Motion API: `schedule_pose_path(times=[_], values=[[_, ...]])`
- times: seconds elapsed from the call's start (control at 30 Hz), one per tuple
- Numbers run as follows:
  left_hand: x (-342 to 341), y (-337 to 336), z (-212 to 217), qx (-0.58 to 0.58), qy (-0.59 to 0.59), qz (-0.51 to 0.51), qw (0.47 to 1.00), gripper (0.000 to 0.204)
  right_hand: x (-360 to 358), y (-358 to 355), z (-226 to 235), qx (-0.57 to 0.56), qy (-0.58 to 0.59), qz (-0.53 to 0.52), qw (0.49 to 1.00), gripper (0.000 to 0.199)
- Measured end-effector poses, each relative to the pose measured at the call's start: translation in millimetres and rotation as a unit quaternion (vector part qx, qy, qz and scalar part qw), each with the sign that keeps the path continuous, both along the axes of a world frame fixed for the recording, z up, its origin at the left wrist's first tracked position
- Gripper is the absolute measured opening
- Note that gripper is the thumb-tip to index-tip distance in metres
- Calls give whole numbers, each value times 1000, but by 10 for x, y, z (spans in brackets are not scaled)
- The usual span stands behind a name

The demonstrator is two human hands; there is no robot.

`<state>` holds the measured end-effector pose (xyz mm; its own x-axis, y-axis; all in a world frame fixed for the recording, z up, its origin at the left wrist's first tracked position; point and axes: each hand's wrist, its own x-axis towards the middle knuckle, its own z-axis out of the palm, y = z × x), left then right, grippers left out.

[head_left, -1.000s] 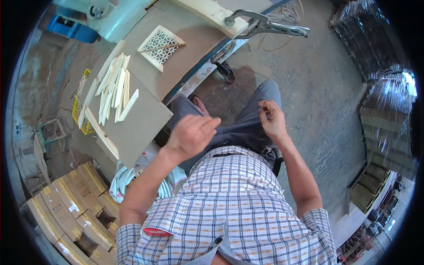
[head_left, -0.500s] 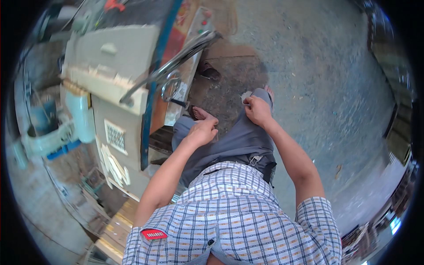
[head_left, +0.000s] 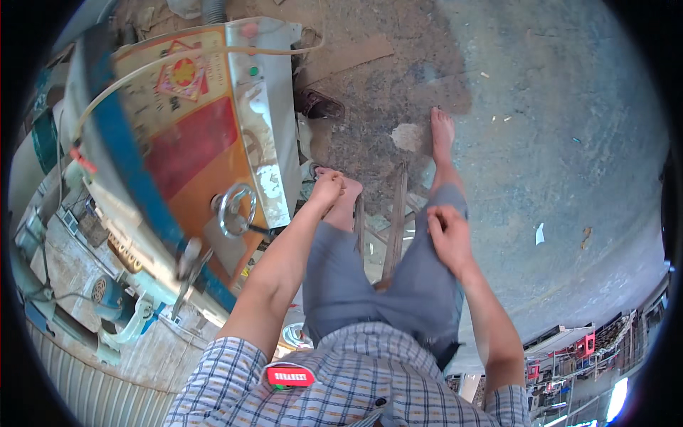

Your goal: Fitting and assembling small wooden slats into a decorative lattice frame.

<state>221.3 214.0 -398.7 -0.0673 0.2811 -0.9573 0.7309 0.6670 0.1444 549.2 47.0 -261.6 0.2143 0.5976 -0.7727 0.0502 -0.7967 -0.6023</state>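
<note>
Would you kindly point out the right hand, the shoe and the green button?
Right hand [head_left: 451, 240]: head view, back of the hand.
Shoe [head_left: 313, 104]: head view, its upper.
Green button [head_left: 254, 71]: head view, its face.

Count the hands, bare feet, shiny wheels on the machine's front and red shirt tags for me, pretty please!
Hands: 2 (left hand, right hand)
Bare feet: 2 (left foot, right foot)
Shiny wheel: 1
Red shirt tag: 1
Total: 6
</note>
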Motion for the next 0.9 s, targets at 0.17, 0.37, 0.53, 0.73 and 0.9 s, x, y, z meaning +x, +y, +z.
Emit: schedule_pose_path(times=[0.17, 0.37, 0.53, 0.73, 0.9], values=[[-439, 119, -1464, 42, 93, 225, 969, 18, 111, -273, -94, 56, 10, -43, 997, 6], [-1061, 533, -3266, 89, 118, 263, 953, 37, 382, -92, -284, 77, -27, 75, 994, 14], [-1103, 882, -4114, 220, 124, 257, 933, 33, -89, 571, -3701, 62, -289, 119, 948, 16], [-1197, 1066, -4094, 231, 114, 295, 920, 15, -244, 254, -5454, 22, -394, 90, 915, 40], [-1316, 1289, -4152, 143, 168, 264, 939, 7, -180, 849, -4403, -24, -306, 72, 949, 30]])
